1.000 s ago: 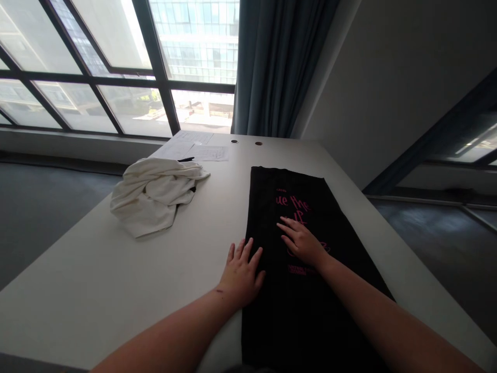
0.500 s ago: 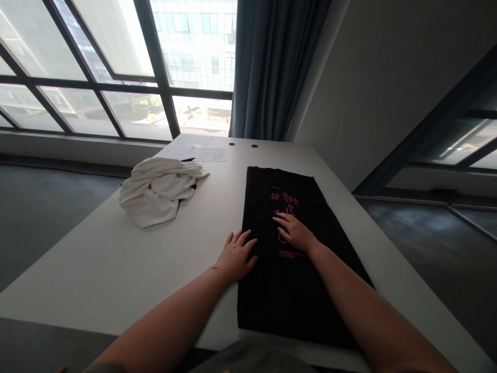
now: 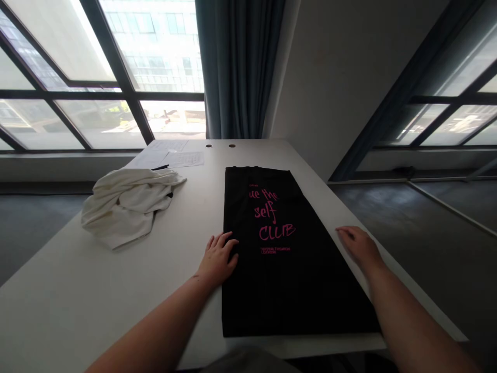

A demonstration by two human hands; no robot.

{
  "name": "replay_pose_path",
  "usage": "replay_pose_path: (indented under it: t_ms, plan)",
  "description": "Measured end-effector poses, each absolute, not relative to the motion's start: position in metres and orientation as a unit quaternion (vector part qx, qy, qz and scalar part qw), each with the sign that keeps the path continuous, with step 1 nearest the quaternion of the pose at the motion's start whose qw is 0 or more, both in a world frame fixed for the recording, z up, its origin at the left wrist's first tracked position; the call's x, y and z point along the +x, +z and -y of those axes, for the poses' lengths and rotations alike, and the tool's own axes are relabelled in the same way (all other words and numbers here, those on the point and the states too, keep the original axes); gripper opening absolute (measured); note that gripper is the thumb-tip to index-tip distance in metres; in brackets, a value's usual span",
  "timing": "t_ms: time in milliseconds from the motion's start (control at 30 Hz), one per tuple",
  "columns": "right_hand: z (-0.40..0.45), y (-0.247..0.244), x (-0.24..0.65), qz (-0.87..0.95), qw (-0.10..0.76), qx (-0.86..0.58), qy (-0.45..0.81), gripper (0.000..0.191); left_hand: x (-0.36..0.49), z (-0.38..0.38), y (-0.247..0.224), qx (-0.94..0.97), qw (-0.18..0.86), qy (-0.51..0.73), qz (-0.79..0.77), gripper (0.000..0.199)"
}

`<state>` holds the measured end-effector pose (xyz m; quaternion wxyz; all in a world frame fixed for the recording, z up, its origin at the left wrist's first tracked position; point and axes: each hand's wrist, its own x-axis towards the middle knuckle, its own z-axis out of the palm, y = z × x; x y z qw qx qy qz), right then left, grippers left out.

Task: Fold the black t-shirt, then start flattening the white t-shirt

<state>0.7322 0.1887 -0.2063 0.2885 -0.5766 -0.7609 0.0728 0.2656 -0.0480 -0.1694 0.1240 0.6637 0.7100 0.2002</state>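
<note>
My left hand [image 3: 217, 260] lay at the left edge of the flat, dark black fabric piece with pink lettering [image 3: 287, 295], its fingers spread apart and clamped on nothing. The fingertips reached over that edge onto the cloth, while the heel of the hand stayed outside it. From that hand, the black piece stretched away toward three o'clock, its far end up at about one o'clock and its near hem down around five, close to the near edge of the smooth white tabletop [image 3: 192, 217].

My right hand [image 3: 359, 247] was off the cloth, just beside its slanting right edge, so the black piece lay at nine o'clock from it. The fingers were curled inward with nothing visible in them; in that dim light I could not tell whether the tips met the thumb, or whether the hand touched the table.

The pink words "self" and "CLUB" faced up, uncovered, between my two hands, at about two o'clock from the left.

At ten o'clock from my left hand sat a crumpled heap of off-white cloth [image 3: 128, 202], well apart from the black piece. Beyond it, toward eleven o'clock, were a thin black pen [image 3: 160, 167] and white sheets of paper [image 3: 186, 158].
</note>
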Motion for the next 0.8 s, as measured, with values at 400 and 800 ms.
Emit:
replay_pose_path:
  t_ms: [400,800]
  plan:
    - [-0.16,-0.175,0.699,0.746,0.263,-0.524,0.317,0.048,0.266,0.045,-0.167,0.67,0.1,0.204,-0.706,0.033]
    - [-0.099,-0.146,0.722,0.701,0.204,-0.514,0.451,0.077,0.266,0.045,-0.165,0.67,0.097,0.202,-0.708,0.032]
